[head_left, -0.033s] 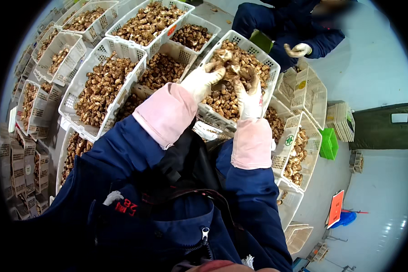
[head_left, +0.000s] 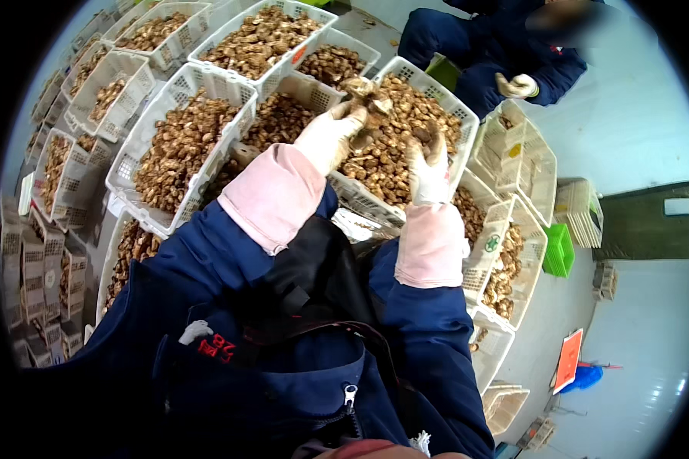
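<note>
Both my hands wear pale, dirt-stained gloves above a white perforated crate (head_left: 468,126) filled with brown mushrooms (head_left: 379,164). My left hand (head_left: 331,139) is closed around a small bunch of mushrooms (head_left: 369,93) with pale stems and brown caps, which stick out past its fingers over the crate's left part. My right hand (head_left: 429,170) is over the right part of the crate, its thumb and soiled fingers apart. A dark brown piece shows between those fingertips; whether they touch it I cannot make out.
Several more mushroom crates stand around, among them one on the left (head_left: 180,157), one at the far left (head_left: 260,42) and one on the right (head_left: 505,268). Across from me sits a person in dark blue (head_left: 490,46). A green basket (head_left: 559,251) is at the right.
My hands have moved apart. The left has shifted a little left with the mushroom bunch, while the right has come away from it. The other person's gloved hand has moved slightly.
</note>
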`<state>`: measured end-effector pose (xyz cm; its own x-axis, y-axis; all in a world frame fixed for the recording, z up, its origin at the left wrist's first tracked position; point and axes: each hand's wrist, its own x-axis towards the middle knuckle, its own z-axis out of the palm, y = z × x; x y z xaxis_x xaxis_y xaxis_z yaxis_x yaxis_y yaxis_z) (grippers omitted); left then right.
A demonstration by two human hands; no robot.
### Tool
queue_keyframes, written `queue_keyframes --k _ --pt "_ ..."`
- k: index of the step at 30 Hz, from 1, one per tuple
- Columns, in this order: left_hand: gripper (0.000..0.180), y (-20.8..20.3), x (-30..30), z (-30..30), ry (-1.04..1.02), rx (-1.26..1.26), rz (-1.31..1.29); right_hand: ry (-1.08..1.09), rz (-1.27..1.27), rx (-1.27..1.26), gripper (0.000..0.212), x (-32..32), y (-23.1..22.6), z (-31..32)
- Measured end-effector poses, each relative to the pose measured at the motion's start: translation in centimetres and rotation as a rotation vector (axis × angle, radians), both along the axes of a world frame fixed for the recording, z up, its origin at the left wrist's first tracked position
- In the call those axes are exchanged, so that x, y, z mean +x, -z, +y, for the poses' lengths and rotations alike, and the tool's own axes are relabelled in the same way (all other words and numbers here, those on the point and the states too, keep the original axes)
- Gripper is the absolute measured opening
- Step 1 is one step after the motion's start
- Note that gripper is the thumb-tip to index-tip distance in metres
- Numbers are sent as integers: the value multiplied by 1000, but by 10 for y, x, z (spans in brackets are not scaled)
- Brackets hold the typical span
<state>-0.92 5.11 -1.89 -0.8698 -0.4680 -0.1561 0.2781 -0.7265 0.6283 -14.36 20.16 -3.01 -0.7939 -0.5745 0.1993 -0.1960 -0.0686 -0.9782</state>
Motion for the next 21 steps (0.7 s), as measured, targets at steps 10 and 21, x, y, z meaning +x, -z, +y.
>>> queue_keyframes --k 10,21 --pt "34 67 136 -127 -891 496 25 105 69 118 59 -1 -4 11" --pt "32 12 -5 -3 -209 215 219 -18 344 870 42 -48 42 26"
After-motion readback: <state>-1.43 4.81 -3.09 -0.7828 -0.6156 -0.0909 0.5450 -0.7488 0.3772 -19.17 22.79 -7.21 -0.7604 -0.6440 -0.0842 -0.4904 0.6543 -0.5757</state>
